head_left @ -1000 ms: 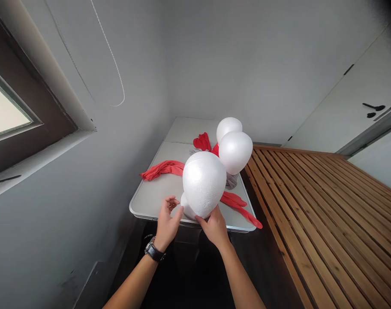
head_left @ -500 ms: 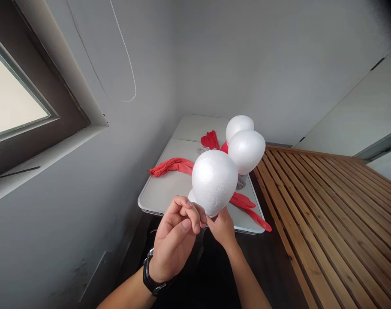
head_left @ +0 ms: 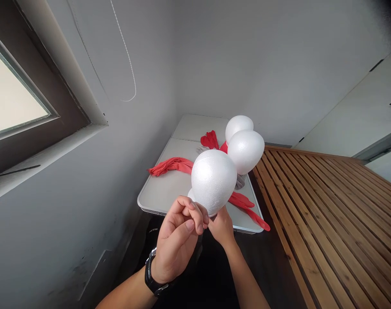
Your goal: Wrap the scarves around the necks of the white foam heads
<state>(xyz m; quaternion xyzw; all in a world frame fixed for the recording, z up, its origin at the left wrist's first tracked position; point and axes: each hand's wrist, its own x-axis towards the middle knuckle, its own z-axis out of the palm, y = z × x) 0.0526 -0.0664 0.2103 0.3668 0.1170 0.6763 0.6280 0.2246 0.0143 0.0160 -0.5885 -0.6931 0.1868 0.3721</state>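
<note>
While the right hand (head_left: pixel 221 225) held the bare foam head (head_left: pixel 214 180) at mid-frame, the left hand (head_left: pixel 179 240) was pinched shut; red cloths (head_left: pixel 169 165) lay unused on the table (head_left: pixel 161 195).

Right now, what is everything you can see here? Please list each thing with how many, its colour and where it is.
Foam heads: three, white, in a row along the table's right side, nearest one at the front edge.
Cloths: several, red, lying on the table around the heads.
Table: one, pale grey, against the wall.
Slatted bench: one, brown wood, right of the table.
Window: one, dark frame, upper left.
Wristwatch: one, black, on the left wrist.
Left hand: fingers curled together, raised before the nearest head.
Right hand: at the nearest head's base.
</note>
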